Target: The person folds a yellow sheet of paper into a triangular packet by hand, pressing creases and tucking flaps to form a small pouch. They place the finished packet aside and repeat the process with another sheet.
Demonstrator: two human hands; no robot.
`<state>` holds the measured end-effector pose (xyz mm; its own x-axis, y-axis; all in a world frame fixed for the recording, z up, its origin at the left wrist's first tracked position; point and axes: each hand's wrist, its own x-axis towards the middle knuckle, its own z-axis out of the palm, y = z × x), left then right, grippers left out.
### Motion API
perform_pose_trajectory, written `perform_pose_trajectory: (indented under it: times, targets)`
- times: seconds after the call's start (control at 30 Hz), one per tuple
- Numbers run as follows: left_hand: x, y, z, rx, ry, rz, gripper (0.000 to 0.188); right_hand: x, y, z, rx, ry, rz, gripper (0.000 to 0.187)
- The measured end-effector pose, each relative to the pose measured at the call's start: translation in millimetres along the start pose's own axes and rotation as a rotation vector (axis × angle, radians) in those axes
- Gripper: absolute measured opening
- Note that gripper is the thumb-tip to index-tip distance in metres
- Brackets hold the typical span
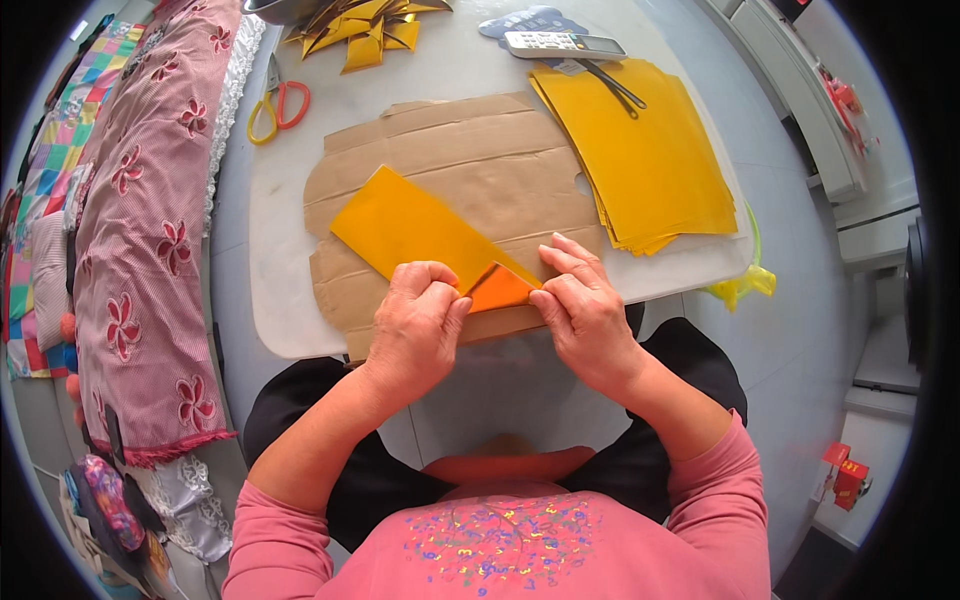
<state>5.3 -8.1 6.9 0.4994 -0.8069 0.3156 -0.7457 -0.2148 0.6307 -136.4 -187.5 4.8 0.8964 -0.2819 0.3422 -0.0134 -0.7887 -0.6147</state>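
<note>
A folded strip of gold paper [405, 225] lies slantwise over a flat piece of brown cardboard [450, 140]. Its near end is turned over, and an orange underside shows between my hands. My left hand [415, 315] pinches the left corner of that fold between thumb and fingers. At the right corner, my right hand [582, 310] pinches the paper with thumb and forefinger, its other fingers loosely bent. A stack of gold paper sheets [650, 160] rests just beyond my right hand.
Folded gold paper pieces [370, 30] are piled at the far left of the white table [285, 290]. Scissors [278, 105] with yellow and red handles lie nearer. A white remote control [565, 45] sits by the sheets. A sofa with a pink cover [140, 230] stands at left.
</note>
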Motion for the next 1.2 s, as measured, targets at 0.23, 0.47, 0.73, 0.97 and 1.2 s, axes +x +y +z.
perform_pose_trajectory:
  times: [0.23,0.47,0.73,0.97,1.2]
  targets:
    - [6.1,3.0,6.9,0.069,0.032,-0.045,0.012,3.2,0.2,7.2,-0.053,0.057,0.022,0.024]
    - [10.5,-0.1,4.1,0.092,-0.031,-0.044,0.012,-10.4,-19.5,18.2,-0.321,-0.069,-0.291,0.070]
    - [12.3,-2.1,6.8,0.134,-0.017,0.022,0.012,-29.1,-27.0,40.6,-0.328,-0.191,-0.263,0.085]
    - [13.5,1.8,8.1,0.163,-0.003,-0.007,0.012,-29.2,-24.5,45.7,-0.363,-0.190,-0.285,0.085]
    - [17.1,3.8,7.9,0.186,-0.004,-0.026,0.013,-26.7,-21.8,47.0,-0.377,-0.187,-0.290,0.085]
